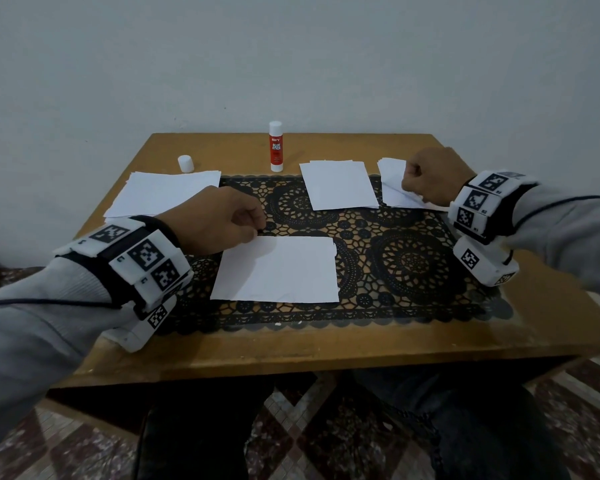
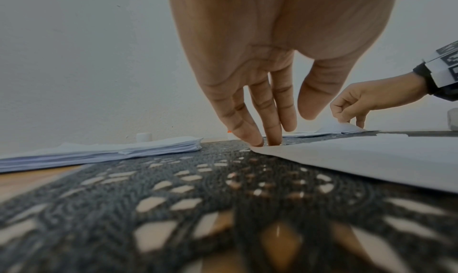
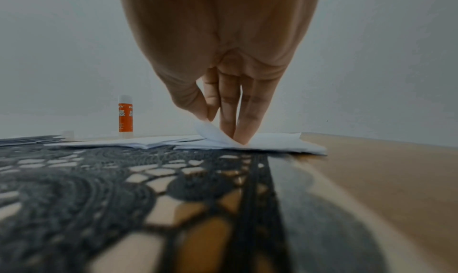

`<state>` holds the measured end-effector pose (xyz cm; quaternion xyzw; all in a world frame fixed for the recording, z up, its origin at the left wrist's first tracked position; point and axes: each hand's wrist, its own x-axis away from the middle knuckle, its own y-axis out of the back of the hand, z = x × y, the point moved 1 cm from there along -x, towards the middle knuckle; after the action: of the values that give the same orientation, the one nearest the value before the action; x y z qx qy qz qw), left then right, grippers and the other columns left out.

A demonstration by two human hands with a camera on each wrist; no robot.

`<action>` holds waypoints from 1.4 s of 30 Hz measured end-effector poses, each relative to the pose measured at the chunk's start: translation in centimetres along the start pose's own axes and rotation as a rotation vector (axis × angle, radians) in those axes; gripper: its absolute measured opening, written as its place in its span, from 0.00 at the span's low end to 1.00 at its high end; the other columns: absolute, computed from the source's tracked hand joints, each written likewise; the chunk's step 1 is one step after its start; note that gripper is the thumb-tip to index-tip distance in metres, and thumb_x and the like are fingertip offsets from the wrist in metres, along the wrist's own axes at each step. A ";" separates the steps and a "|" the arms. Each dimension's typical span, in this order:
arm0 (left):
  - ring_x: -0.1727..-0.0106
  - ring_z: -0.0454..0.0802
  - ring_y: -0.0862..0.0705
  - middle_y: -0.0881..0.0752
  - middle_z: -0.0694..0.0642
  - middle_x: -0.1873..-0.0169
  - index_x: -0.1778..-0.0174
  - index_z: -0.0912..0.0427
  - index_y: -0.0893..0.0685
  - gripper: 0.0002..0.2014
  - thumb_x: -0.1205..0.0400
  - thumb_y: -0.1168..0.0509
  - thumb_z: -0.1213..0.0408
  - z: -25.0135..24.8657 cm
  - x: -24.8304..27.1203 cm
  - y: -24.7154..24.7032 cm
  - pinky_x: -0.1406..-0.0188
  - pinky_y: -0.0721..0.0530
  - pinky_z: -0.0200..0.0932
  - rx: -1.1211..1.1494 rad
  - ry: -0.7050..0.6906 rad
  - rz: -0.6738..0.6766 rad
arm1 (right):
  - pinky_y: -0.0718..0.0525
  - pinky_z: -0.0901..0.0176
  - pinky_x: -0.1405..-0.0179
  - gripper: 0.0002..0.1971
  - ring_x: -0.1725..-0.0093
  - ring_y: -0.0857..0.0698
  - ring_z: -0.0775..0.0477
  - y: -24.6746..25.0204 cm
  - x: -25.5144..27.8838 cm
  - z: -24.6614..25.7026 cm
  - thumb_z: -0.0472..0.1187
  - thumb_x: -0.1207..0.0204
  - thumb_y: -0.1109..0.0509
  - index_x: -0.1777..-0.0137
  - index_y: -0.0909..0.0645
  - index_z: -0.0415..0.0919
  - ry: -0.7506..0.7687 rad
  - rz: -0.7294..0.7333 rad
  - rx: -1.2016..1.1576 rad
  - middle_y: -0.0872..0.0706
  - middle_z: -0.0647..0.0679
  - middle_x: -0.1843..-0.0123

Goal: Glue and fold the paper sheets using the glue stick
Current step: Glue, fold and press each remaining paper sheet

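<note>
A sheet (image 1: 278,270) at the table's (image 1: 291,344) centre is pressed at its ten o'clock corner by the left hand's (image 1: 219,220) straight fingertips (image 2: 255,140). At two o'clock, a paper's (image 3: 215,135) corner is pinched by the right hand (image 1: 430,178). The glue stick (image 1: 276,147) is stood upright at twelve o'clock.

On my feed both arms wear grey knit sleeves (image 1: 49,306), each with a thin dark cable (image 1: 42,301) running along the cloth. A black strap circles each wrist, carrying a band of white blocks printed with black square fiducial markers: the left wrist band (image 1: 136,261) has small letter marks beside its tags, and the right wrist band (image 1: 482,202) has small labels under its tags. A white box with another marker hangs beneath each wrist. Dark trousers (image 1: 482,427) cover the legs below the table edge.
</note>
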<state>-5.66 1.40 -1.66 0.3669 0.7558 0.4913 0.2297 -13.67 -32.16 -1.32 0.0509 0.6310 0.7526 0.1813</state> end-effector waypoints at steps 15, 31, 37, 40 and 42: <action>0.49 0.42 0.15 0.11 0.47 0.52 0.49 0.50 0.14 0.09 0.21 0.32 0.67 0.0 0.0 0.1 0.43 0.19 0.40 0.004 0.003 -0.002 | 0.30 0.61 0.51 0.08 0.50 0.16 0.36 7.2 0.0 0.7 0.31 0.30 0.31 0.52 0.16 0.30 0.028 -0.395 0.004 0.12 0.36 0.52; 0.59 0.48 0.14 0.14 0.50 0.59 0.32 0.59 0.27 0.18 0.18 0.42 0.74 -3.0 1.1 2.3 0.47 0.14 0.53 0.817 0.162 -0.165 | 0.12 0.55 0.53 0.08 0.55 0.12 0.49 8.5 5.7 11.6 0.35 0.17 0.36 0.58 0.22 0.38 0.177 0.371 -1.261 0.12 0.45 0.53; 0.47 0.61 0.14 0.13 0.61 0.50 0.40 0.71 0.20 0.12 0.19 0.36 0.72 -3.4 2.2 2.9 0.47 0.14 0.57 1.079 0.250 -0.204 | 0.11 0.53 0.64 0.11 0.64 0.11 0.46 5.3 6.3 11.4 0.33 0.18 0.34 0.62 0.28 0.39 -0.053 0.294 -1.251 0.13 0.41 0.57; 0.45 0.60 0.13 0.13 0.64 0.43 0.42 0.69 0.18 0.12 0.19 0.33 0.68 -2.2 2.5 2.3 0.49 0.13 0.53 0.948 0.395 -0.174 | 0.11 0.55 0.67 0.07 0.64 0.11 0.45 3.7 7.2 11.0 0.31 0.18 0.34 0.58 0.25 0.38 -0.139 0.388 -1.184 0.13 0.39 0.55; 0.50 0.58 0.13 0.13 0.64 0.45 0.42 0.70 0.18 0.12 0.17 0.36 0.66 -1.8 2.7 1.8 0.54 0.14 0.51 0.881 0.427 -0.133 | 0.11 0.56 0.67 0.08 0.63 0.11 0.43 2.9 7.6 10.9 0.31 0.19 0.33 0.59 0.26 0.37 -0.174 0.443 -1.129 0.13 0.37 0.55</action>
<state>-8.05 2.91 0.75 0.2713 0.9436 0.1737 -0.0766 -18.01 -19.84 2.50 0.1382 0.0920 0.9836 0.0702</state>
